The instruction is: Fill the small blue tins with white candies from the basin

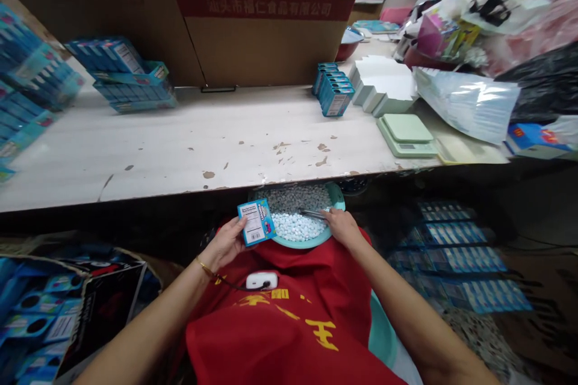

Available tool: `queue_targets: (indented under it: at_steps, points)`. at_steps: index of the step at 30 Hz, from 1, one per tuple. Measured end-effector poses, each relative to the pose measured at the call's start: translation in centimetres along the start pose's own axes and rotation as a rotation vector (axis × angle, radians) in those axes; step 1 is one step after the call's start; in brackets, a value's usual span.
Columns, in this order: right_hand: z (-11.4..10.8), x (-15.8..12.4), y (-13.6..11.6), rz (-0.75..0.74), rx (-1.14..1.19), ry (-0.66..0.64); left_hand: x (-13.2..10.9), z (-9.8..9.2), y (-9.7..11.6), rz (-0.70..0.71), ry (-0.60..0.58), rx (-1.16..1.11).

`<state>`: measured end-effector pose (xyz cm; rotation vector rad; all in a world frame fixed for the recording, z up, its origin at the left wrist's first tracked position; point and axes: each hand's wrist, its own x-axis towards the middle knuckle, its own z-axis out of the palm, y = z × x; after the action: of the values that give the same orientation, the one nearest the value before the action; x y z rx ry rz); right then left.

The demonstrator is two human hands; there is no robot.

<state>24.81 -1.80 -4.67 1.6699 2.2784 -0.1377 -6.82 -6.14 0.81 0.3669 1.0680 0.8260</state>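
Note:
My left hand point(227, 243) grips a small blue candy box point(255, 222) by its left edge, with the printed white panel facing up. The box is tilted at the left rim of a turquoise basin point(336, 195) in my lap. Small pale blue and white pellets point(295, 227) fill the basin. My right hand point(342, 224) is closed at the basin's right rim around the handle of a metal scoop point(312, 215). The scoop's far end rests among the pellets, and its exact shape is hard to make out.
Ahead, a white worktable point(217, 138) carries stacked blue boxes point(130, 75), another row of boxes point(334, 91), white cartons point(383, 84) and a green scale point(406, 134). A large cardboard box point(262, 42) stands behind. An open carton of blue boxes point(40, 319) sits at lower left.

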Motion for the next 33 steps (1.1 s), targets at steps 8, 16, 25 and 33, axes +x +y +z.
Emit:
queue_targets:
  at_steps: [8,16,25,33]
  points:
    - [-0.1,-0.1,-1.6,0.053,0.061,-0.032,-0.7,0.4,-0.1,0.033,0.026,0.025]
    - [0.7,-0.2,-3.4,0.074,0.109,0.027,-1.7,0.5,-0.1,0.524,0.064,0.341]
    - [0.4,-0.4,-3.5,0.075,0.092,0.007,-4.1,1.6,0.6,0.625,0.107,0.452]
    - [0.8,-0.5,-3.7,0.063,0.100,0.059,-5.4,1.3,1.1,0.874,0.132,0.630]
